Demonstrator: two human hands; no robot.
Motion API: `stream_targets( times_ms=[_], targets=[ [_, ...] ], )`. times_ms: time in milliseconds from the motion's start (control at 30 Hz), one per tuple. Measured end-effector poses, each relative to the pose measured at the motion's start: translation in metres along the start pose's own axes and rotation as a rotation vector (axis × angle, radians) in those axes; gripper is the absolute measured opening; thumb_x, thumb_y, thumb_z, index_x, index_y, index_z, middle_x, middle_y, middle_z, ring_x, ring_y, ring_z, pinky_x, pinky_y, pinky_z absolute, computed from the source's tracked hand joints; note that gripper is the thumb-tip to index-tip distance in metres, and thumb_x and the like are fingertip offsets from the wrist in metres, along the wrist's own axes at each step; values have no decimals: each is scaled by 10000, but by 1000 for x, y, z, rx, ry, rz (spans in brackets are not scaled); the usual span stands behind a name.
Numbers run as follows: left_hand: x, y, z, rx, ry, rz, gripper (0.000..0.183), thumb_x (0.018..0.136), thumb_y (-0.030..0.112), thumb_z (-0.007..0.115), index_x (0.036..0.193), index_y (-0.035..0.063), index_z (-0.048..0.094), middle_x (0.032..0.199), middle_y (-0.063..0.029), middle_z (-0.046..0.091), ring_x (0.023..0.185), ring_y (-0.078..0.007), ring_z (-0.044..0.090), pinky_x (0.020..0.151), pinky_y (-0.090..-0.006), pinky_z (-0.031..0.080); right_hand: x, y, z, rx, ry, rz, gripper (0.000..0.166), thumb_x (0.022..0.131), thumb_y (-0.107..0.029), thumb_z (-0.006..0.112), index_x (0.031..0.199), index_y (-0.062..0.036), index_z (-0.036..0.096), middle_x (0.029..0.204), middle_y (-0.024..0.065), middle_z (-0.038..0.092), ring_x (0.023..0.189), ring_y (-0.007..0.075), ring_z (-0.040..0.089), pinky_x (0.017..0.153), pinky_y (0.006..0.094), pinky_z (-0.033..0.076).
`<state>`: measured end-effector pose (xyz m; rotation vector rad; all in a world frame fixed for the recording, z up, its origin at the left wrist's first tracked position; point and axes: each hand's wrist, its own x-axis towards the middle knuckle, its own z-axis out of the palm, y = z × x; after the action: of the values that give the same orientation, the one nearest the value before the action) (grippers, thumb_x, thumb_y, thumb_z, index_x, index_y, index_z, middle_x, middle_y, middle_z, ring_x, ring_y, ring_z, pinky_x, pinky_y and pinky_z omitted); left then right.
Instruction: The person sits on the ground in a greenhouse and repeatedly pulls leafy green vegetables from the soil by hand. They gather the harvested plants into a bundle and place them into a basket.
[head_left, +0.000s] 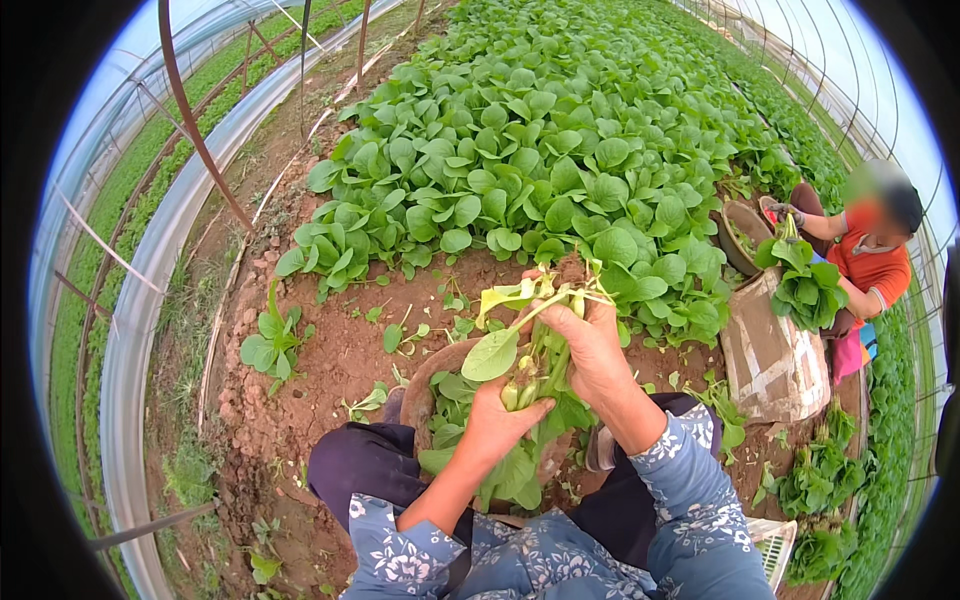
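Observation:
My left hand (499, 420) is closed around pale stems of leafy greens (517, 472), whose leaves hang down over a round basin (431, 375) between my knees. Above it, my right hand (589, 337) grips another green plant by its stems, with soil-covered roots (571, 268) pointing up and a yellowed leaf (495, 304) sticking out to the left. Some fingers of the right hand are hidden behind the stems. More cut greens (450, 397) lie inside the basin.
Dense greens (540, 150) grow ahead beyond bare soil (330, 375). At right, a person (870, 255) holds a bunch beside a bucket (742, 232) and a taped cardboard box (776, 345). Bunches (817, 480) and a white crate (772, 547) lie lower right. A metal hoop (195, 127) stands left.

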<state>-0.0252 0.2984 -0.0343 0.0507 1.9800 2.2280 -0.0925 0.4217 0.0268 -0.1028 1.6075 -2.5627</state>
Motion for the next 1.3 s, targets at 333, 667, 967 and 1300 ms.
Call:
stream_targets(
  times_ms=[333, 667, 967, 1300],
  targets=[
    [-21, 2, -31, 593, 44, 143, 400, 735, 52, 710, 1116, -3, 597, 926, -144, 675, 840, -251, 662, 764, -327, 505, 23, -5, -20, 507, 55, 38, 543, 810, 71, 615, 1283, -141, 452, 812, 47, 535, 504, 117, 446, 418, 262, 351],
    [-24, -6, -39, 654, 41, 238, 361, 741, 32, 702, 1082, -33, 604, 960, -156, 671, 859, -254, 662, 785, -320, 500, 23, -27, -15, 16, 170, -55, 245, 855, -29, 651, 1093, -40, 596, 662, -21, 523, 391, 32, 330, 343, 201, 229],
    [-24, -6, -64, 248, 74, -45, 408, 760, -3, 706, 1151, -27, 588, 972, -51, 681, 847, -123, 623, 784, -264, 495, 35, 15, -102, -950, 199, 127, 398, 762, -243, 735, 1016, 21, 579, 786, 90, 635, 658, 212, 618, 570, 363, 489],
    [-18, 15, -40, -204, 6, -270, 218, 773, -9, 729, 964, 33, 633, 789, 2, 637, 605, -67, 580, 469, -203, 461, -16, 29, -27, -130, -419, 167, 594, 901, -297, 589, 1354, 52, 428, 1173, 129, 623, 1134, 184, 548, 1016, 333, 396]
  ],
)
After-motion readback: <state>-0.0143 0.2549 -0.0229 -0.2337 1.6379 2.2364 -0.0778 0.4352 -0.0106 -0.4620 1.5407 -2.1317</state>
